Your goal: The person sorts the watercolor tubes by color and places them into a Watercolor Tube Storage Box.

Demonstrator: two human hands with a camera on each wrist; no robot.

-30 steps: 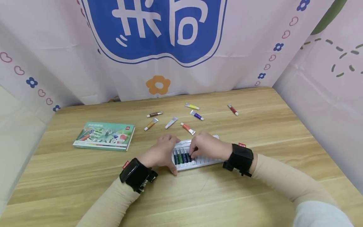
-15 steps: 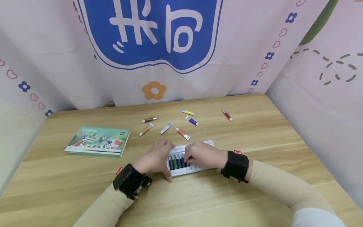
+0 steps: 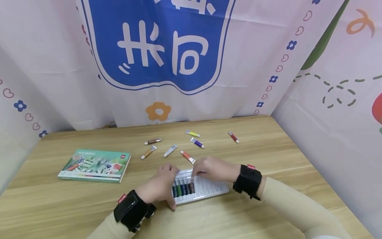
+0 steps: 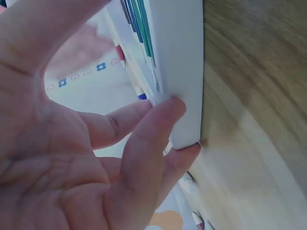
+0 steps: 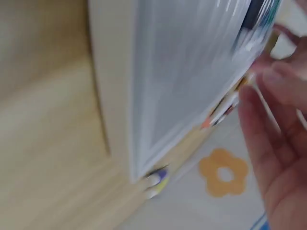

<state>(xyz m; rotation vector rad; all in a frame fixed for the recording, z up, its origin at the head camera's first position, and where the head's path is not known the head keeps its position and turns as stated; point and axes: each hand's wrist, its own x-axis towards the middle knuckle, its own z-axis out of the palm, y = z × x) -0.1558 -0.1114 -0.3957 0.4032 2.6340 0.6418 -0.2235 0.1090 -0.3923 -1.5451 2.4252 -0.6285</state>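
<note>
A white plastic paint tray (image 3: 213,190) lies on the table, with several dark, green, blue and brown paint tubes (image 3: 183,189) side by side in its left slots. My left hand (image 3: 159,184) holds the tray's left end, thumb at the front edge and fingers behind. In the left wrist view, fingertips press the tray's white end wall (image 4: 180,72). Over the tray's back edge is my right hand (image 3: 215,170), fingertips right at the top of the brown tube (image 3: 192,188). In the right wrist view its fingers (image 5: 256,129) are loosely bent, with no tube visible between them.
Loose paint tubes lie behind the tray: orange (image 3: 187,157), white (image 3: 170,151), ochre (image 3: 148,152), brown (image 3: 153,141), purple (image 3: 197,143), yellow (image 3: 192,133) and red (image 3: 234,137). A green illustrated box (image 3: 95,165) lies at left. A printed curtain (image 3: 158,96) hangs behind the table.
My right fingers have risen from the brown tube toward its upper end, leaving it visible in its slot. The left hand stays on the tray. The head view has tilted upward.
</note>
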